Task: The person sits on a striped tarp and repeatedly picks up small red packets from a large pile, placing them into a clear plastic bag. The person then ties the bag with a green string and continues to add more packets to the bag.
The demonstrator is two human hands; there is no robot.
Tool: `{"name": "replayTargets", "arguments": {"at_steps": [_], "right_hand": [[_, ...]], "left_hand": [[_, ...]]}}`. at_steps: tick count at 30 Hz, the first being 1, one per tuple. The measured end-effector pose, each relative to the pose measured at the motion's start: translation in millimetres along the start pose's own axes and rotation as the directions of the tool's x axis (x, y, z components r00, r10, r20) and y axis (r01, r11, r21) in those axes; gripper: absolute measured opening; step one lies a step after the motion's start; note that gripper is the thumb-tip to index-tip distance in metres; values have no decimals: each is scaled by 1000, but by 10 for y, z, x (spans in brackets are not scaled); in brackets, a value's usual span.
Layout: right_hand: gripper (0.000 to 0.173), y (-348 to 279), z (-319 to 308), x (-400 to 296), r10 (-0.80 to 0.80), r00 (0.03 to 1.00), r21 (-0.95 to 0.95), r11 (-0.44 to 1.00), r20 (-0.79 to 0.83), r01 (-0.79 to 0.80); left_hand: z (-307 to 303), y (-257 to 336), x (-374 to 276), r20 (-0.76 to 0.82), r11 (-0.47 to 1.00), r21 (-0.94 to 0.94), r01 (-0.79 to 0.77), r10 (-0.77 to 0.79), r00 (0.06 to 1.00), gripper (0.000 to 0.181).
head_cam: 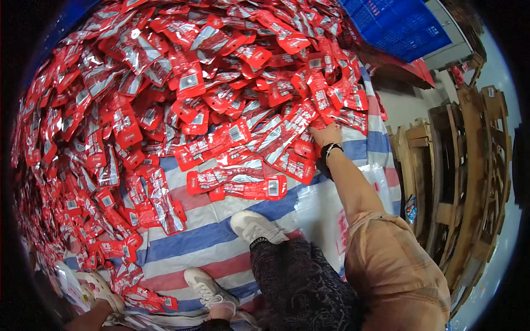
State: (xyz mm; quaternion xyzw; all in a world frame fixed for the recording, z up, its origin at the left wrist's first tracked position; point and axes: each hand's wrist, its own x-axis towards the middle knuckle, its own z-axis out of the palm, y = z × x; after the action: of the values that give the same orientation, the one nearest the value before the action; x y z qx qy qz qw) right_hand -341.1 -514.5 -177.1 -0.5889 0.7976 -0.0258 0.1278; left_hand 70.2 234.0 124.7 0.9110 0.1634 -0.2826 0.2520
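A large heap of red and silver foil packets [190, 78] lies on a sheet striped in blue, white and red [190, 244]. My right hand [327, 134], with a dark band and a light bracelet at the wrist, reaches to the right edge of the heap. Its fingertips are partly hidden among the packets, so whether they grip one is unclear. Several loose packets [248, 188] lie flat on the sheet, left of my forearm. My left hand is out of view. Under my right forearm lies a clear plastic bag [321, 207] with red print.
My white shoes [252, 225] stand on the sheet. At the lower left is another person's foot in a pale clog [97, 287]. A blue plastic crate [397, 29] is at the upper right, and wooden pallets [468, 186] stand along the right side.
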Motion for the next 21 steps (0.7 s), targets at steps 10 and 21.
{"name": "replayTargets", "arguments": {"at_steps": [10,21], "right_hand": [[49,-1318,857,-1292,-233,972,272,935,-20,230],[27,-2142,28,-2925,-956,206,814,286,208,505]], "left_hand": [[-7,291,-204,43,989,-148,-15,22,999,53],[389,577,-192,320,959,-68,-274,281,905,52]]}}
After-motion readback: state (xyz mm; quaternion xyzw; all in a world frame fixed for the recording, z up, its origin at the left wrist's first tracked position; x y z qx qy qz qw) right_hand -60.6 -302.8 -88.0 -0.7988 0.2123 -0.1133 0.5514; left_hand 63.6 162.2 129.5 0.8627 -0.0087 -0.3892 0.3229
